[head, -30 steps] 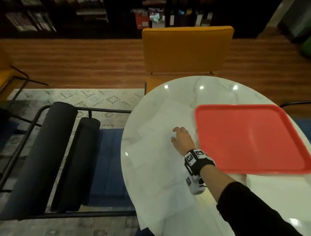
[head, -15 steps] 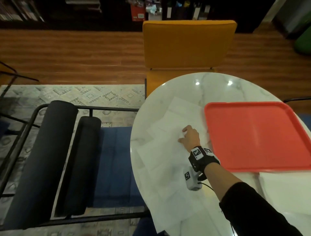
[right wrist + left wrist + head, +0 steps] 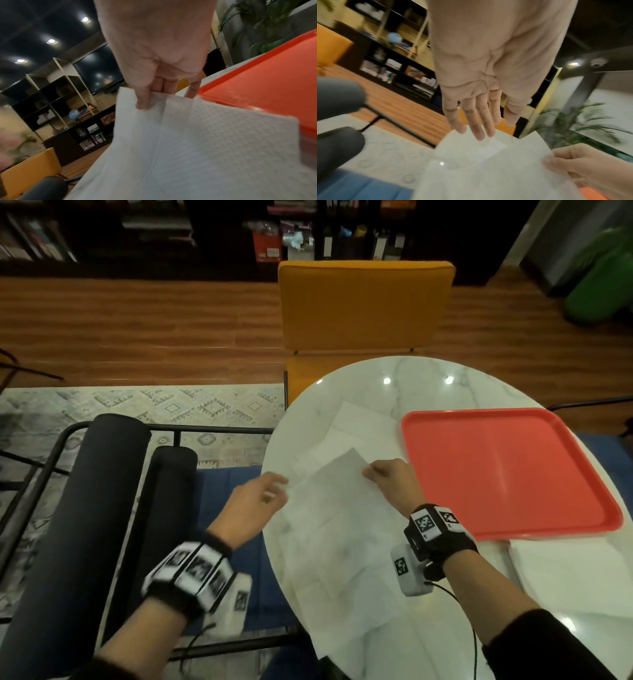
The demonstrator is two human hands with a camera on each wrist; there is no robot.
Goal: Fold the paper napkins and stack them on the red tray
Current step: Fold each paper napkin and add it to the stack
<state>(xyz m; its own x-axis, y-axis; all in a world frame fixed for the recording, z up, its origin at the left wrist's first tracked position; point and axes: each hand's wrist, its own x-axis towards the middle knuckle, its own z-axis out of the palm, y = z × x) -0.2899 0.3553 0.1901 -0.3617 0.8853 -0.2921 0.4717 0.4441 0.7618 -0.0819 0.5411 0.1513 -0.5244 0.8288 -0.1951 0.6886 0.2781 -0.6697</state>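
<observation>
Several white paper napkins [image 3: 342, 546] lie spread over the left part of the round marble table [image 3: 404, 381]. My right hand [image 3: 371, 472] pinches the far corner of the top napkin [image 3: 197, 142] between thumb and fingers and holds it lifted off the pile. My left hand [image 3: 274, 491] hovers at the table's left edge with straight fingers [image 3: 477, 129] just above the napkin's left side, holding nothing. The red tray [image 3: 507, 474] lies to the right of my right hand, with nothing on it. More white napkins [image 3: 568, 573] lie near the tray's front edge.
An orange chair [image 3: 363, 306] stands at the far side of the table. To the left is a black metal-framed seat with dark bolsters [image 3: 78, 508] and a blue cushion [image 3: 233, 529]. Dark shelves [image 3: 308, 231] line the back wall. A green object [image 3: 603, 285] is at far right.
My right hand went from resting on the napkins to pinching and lifting a corner of the top one. My left hand has come into view at the table's left edge.
</observation>
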